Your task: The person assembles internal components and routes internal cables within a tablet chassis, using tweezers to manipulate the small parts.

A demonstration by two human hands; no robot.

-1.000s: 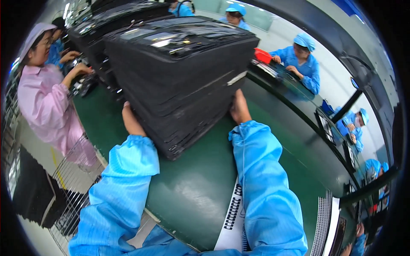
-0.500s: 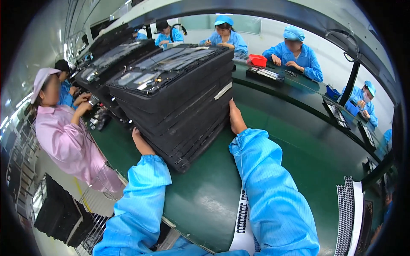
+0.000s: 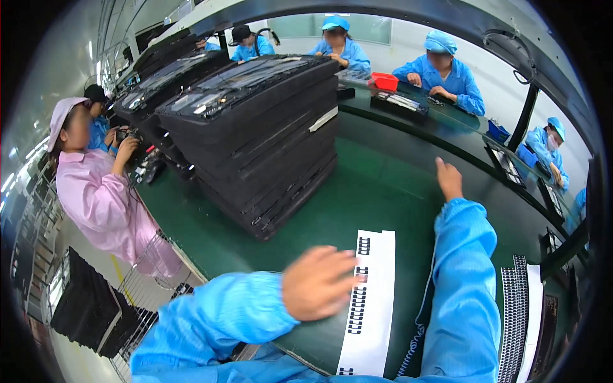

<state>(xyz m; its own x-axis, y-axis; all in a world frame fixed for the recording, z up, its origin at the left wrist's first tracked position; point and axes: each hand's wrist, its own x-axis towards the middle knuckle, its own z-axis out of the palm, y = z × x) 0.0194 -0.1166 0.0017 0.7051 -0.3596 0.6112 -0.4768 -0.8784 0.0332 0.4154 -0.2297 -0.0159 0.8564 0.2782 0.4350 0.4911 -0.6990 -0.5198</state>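
Observation:
My left hand (image 3: 321,285), blurred by motion, reaches over a long white sheet (image 3: 373,306) that carries several small black stickers in rows. Its fingers are stretched out and apart, with nothing visible in them. My right hand (image 3: 449,179) is above the green table at the right, fingers curled in and no object showing; it touches neither the sheet nor the stack. Ahead and to the left stands a tall stack of black trays (image 3: 255,153), slightly uneven, its top tray holding flat panels and small parts. A pale label (image 3: 324,119) sticks to its right side.
A second black tray stack (image 3: 169,80) adjoins the first. The green table (image 3: 402,198) meets a belt with a red bin (image 3: 384,81) and trays of parts. Co-workers sit beyond; a person in pink (image 3: 105,191) stands left. A coiled blue cord (image 3: 412,351) lies near my right sleeve.
Both my hands have let go of the tray stack, which now rests slightly farther left. My left hand has come back over the white sheet; my right has moved off to the right.

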